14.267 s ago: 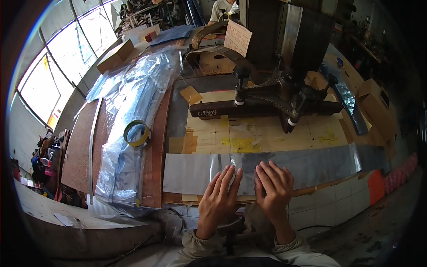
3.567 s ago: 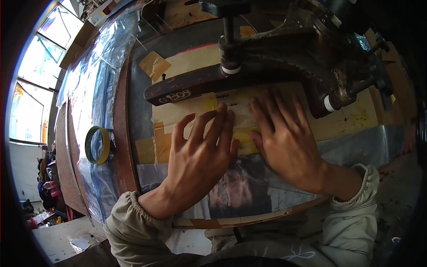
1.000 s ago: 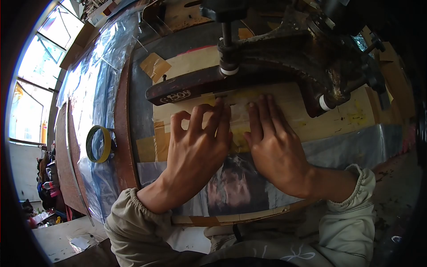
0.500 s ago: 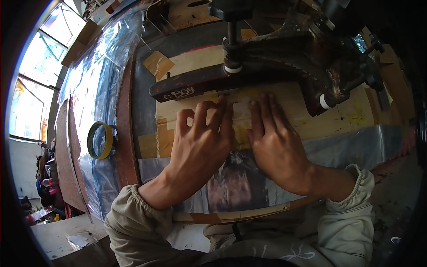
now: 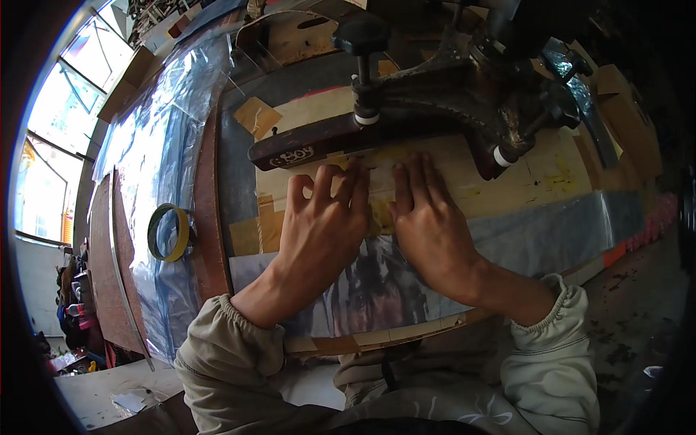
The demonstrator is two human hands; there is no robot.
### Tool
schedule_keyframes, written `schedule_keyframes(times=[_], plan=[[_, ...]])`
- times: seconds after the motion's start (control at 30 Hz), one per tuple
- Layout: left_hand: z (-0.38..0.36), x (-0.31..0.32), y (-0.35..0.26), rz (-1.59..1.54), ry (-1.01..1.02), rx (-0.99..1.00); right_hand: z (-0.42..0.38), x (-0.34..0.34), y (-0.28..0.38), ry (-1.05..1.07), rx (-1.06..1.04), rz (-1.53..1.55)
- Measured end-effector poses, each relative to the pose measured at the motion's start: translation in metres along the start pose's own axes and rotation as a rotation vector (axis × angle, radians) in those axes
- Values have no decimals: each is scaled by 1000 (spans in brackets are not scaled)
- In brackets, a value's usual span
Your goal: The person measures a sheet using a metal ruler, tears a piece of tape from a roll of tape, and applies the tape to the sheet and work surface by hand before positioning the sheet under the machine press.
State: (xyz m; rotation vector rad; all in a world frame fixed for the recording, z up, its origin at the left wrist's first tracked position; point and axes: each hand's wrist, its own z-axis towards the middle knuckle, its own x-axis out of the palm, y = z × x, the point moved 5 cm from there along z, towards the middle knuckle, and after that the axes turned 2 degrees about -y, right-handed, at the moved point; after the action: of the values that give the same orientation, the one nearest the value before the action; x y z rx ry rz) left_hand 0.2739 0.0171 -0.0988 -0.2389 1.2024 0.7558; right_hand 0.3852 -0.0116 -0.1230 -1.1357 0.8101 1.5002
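Observation:
My left hand (image 5: 322, 225) and my right hand (image 5: 428, 221) lie side by side, fingers spread flat, pressing a small clear plastic piece (image 5: 378, 190) onto the taped wooden work board (image 5: 522, 177). The fingertips reach up to the dark bar (image 5: 319, 145) of the press machine (image 5: 464, 94) just beyond them. A long shiny metal strip (image 5: 551, 235) runs across the board's near edge under my wrists.
A roll of yellow tape (image 5: 168, 232) lies to the left on a stack of clear plastic film (image 5: 156, 145). Cardboard boxes (image 5: 631, 109) sit at the far right. A window (image 5: 43, 145) is at the left. The tiled bench front drops off below the board.
My view has pulled back a little and shifted. Both hands have stayed flat on the plastic piece against the press bar, with the left index finger slightly curled.

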Motion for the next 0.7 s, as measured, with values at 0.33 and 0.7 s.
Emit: schedule_keyframes(times=[0.33,0.7], plan=[[1,0,-4,34,-46,-26,2,-2,-2,-10,-27,5],[-1,0,-3,12,-77,-41,0,4,-6,-89,-3,110]])
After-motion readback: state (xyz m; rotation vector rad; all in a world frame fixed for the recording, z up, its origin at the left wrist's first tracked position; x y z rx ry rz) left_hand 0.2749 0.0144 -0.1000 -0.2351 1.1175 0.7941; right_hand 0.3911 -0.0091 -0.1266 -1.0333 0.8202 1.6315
